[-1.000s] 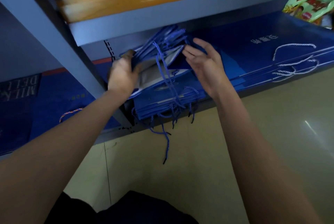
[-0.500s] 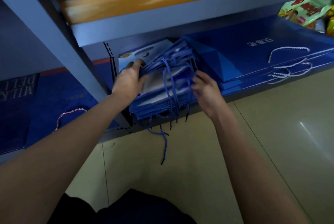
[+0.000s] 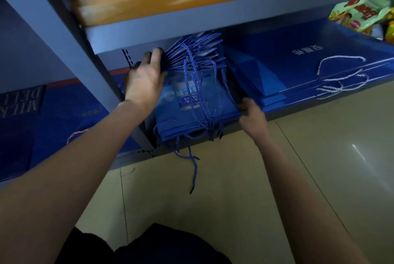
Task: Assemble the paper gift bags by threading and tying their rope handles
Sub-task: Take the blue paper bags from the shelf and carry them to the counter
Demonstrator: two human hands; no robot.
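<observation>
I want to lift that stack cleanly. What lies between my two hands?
In the head view, only the stack of blue bags, with blue rope handles draped over it, lies between the left hand and right hand.

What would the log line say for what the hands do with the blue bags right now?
left hand: grips far edge of stack of flat blue paper bags | right hand: holds near right corner | blue rope handles: dangling off shelf
</observation>
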